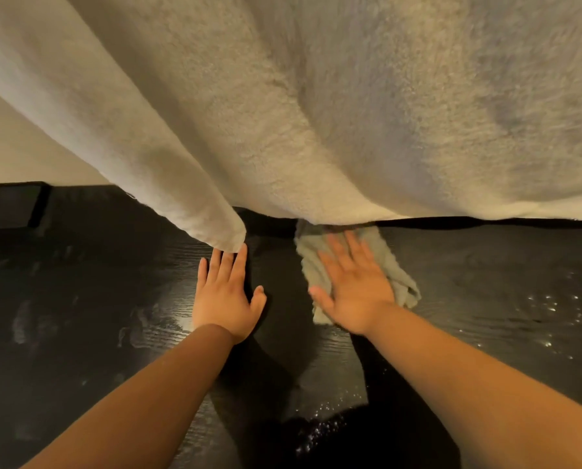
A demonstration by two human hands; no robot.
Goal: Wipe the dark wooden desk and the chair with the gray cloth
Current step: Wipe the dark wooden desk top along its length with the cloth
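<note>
The dark wooden desk [97,299] fills the lower half of the head view, its grain shiny with wet streaks. The gray cloth [398,275] lies crumpled on it right of centre, its far end under the hanging fabric. My right hand [354,289] presses flat on the cloth with fingers straight and spread. My left hand [225,296] rests flat on the bare desk to the left of the cloth, fingertips touching the hanging fabric's lower edge. No chair is in view.
A large cream towel-like fabric [316,113] hangs over the back of the desk and hides the upper half of the view. A dark flat object [9,204] sits at the far left corner. Water droplets [553,309] glint on the right.
</note>
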